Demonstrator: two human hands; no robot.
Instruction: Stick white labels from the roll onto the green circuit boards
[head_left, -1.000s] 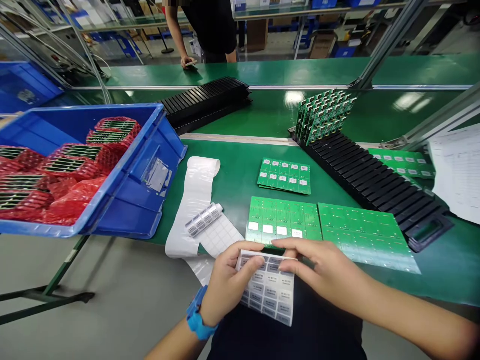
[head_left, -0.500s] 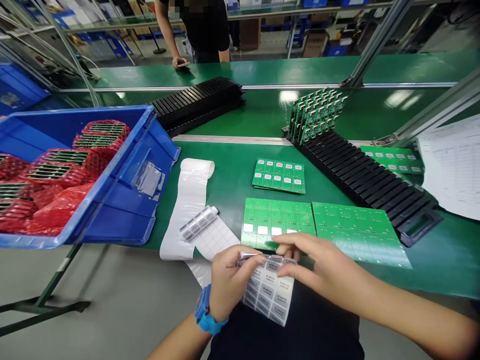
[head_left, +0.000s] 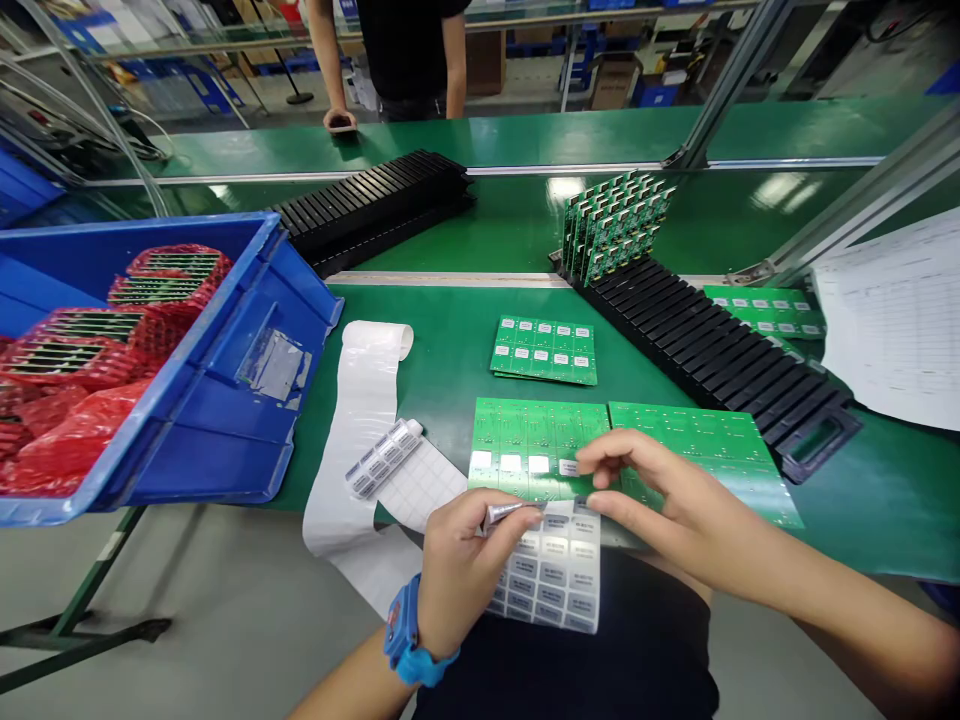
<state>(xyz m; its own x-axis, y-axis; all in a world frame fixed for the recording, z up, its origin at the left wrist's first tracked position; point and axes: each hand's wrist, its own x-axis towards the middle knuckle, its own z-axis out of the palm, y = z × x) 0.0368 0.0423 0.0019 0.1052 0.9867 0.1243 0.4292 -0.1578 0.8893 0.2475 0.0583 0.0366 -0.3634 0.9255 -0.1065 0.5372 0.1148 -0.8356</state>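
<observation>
Right now, the left hand (head_left: 465,580), with a blue watch (head_left: 401,638) on its wrist, is closed, thumb and fingers pinching the top edge of a white label sheet (head_left: 551,575). Rows of small grey-and-white printed labels cover the sheet, and a narrow silver piece (head_left: 504,513) sticks up at its corner by the thumb. The right hand (head_left: 675,500) is half-curled, its fingertips (head_left: 592,478) just over a green circuit board panel (head_left: 532,450) at 12 o'clock; whether they hold anything, I cannot tell. That panel carries a row of white labels along its near edge and lies against a second, unlabelled panel (head_left: 697,440) at 1 o'clock.

At 10 o'clock, a white liner strip (head_left: 360,420) trails across the green counter (head_left: 450,400), with a rolled label strip (head_left: 384,458) on it. Beyond are a labelled panel (head_left: 544,350), a blue bin (head_left: 225,330) of red-bagged boards (head_left: 75,450), and a black rack (head_left: 712,350) of upright boards.
</observation>
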